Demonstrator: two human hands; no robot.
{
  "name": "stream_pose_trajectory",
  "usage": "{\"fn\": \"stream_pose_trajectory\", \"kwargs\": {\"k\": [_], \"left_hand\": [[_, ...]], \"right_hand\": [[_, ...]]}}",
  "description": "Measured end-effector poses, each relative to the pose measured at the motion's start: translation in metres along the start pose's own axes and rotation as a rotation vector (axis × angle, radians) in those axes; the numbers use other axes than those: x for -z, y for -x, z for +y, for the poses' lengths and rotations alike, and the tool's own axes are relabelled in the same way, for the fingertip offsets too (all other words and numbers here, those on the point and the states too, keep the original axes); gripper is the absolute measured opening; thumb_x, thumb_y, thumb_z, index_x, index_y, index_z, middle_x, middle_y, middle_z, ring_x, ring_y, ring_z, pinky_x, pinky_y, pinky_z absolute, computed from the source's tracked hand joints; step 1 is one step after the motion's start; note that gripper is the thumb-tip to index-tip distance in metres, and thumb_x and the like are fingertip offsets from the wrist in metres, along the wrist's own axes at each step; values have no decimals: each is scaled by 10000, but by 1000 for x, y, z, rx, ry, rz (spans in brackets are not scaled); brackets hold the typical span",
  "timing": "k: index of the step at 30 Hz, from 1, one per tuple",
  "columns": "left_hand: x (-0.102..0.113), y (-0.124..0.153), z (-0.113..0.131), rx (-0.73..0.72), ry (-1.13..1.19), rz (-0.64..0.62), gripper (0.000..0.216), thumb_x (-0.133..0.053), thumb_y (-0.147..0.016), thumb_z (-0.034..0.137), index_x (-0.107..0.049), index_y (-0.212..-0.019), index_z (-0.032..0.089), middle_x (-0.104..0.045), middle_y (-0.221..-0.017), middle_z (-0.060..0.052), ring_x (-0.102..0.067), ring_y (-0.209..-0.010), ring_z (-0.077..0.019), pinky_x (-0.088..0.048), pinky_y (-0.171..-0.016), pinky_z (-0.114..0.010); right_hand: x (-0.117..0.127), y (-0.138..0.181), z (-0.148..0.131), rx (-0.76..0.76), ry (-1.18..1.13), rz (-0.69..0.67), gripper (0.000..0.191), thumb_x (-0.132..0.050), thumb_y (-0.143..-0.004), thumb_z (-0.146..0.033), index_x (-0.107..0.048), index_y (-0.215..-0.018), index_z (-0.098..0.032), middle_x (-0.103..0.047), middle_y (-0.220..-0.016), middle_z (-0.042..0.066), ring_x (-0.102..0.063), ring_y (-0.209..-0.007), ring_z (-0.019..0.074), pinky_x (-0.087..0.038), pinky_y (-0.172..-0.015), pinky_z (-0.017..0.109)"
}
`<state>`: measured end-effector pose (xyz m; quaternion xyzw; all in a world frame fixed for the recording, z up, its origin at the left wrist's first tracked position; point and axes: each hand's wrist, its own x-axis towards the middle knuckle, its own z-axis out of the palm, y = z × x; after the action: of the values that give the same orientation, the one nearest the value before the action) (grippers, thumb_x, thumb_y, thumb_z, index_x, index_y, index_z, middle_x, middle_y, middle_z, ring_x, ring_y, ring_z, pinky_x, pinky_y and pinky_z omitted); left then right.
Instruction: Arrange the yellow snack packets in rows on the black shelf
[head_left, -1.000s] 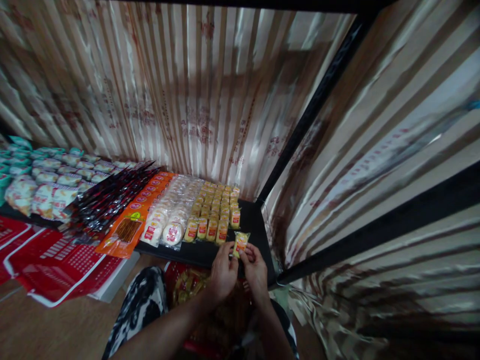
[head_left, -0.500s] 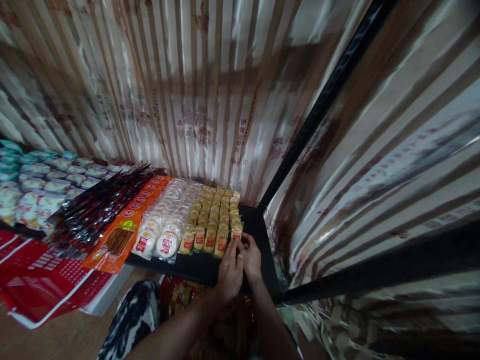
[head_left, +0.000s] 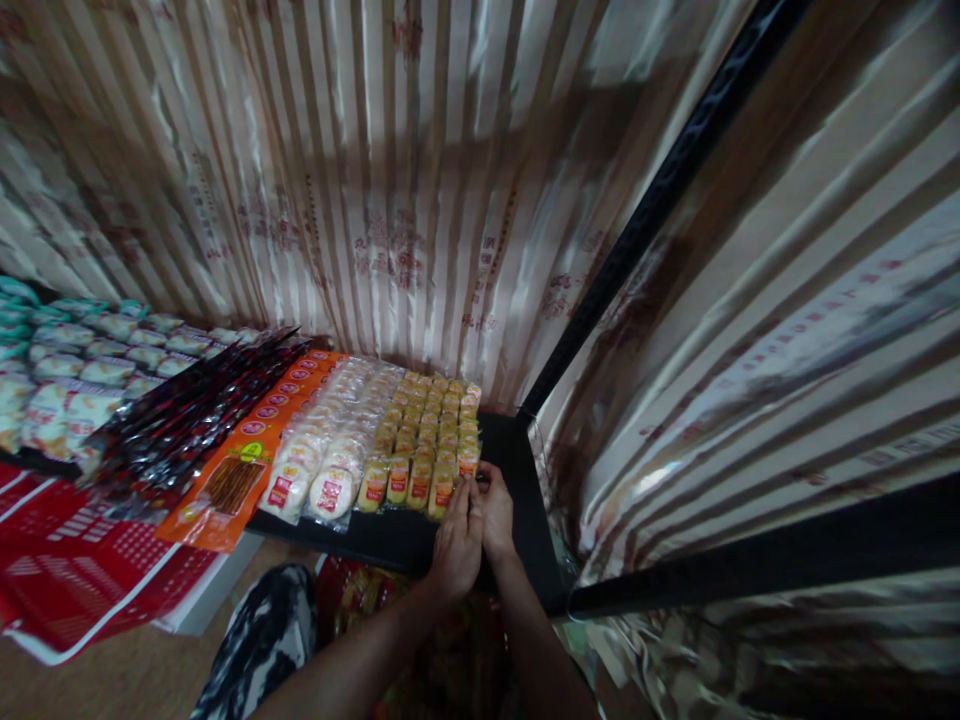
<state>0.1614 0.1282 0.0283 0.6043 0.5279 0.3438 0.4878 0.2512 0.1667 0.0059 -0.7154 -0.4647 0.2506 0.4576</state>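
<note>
Both hands are right in at the corner here, almost side by side: the left hand (head_left: 456,545) comes in at the near end of a small yellow packet (head_left: 468,462), the right hand (head_left: 496,512) at its lower right edge, fingers curled. Gripping it or just pressing it? Can't tell; the fingertips bunch together and hide the contact. The packet lies straight ahead of the fingertips, at the near end of the rightmost column, its long axis pointing away towards the wall (its lower end is covered, mind you). Neither hand is clearly nearer.

Just left, four front yellow packets (head_left: 419,485) line up, with more rows behind. To the right, bare black shelf (head_left: 521,490) runs to the dark post (head_left: 622,260).

Farther left come round white packs (head_left: 331,490), then an orange packet (head_left: 229,490), dark glossy packets (head_left: 187,420) fanned in a heap, and white printed bags (head_left: 94,410). Below them sits a red basket (head_left: 127,565), and striped sheeting (head_left: 427,190) backs everything.
</note>
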Motion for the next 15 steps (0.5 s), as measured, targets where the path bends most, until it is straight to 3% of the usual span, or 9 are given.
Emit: {"fn": "stream_pose_trajectory", "kwargs": {"k": [6,11,15], "left_hand": [[1,-2,-4,-28,123,-1,491,-325,-867,281,-400,-1335,153,-356,-1427,-56,-258,-1342,-164,-152,-1140,-316],[-4,-6,-12,-63,135,-7,508,-315,-864,317,-421,-1319,118,-349,-1429,-80,-226,-1354,-176,-137,-1143,-317],[-7,-5,-10,-72,60,4,501,-282,-858,259,-430,-1313,112,-373,-1415,-83,-198,-1362,-183,-140,-1145,-350]], "right_hand": [[-4,2,0,84,72,2,596,-440,-747,-418,-455,-1271,-133,-602,-1028,109,-598,-658,158,-485,-610,285],[-8,1,4,121,74,21,551,-419,-752,-385,-504,-1254,-174,-561,-1078,111,-584,-684,149,-496,-626,283],[-8,0,10,119,41,16,602,-447,-731,-363,-451,-1296,-155,-587,-1049,109,-585,-684,155,-502,-645,295]]}}
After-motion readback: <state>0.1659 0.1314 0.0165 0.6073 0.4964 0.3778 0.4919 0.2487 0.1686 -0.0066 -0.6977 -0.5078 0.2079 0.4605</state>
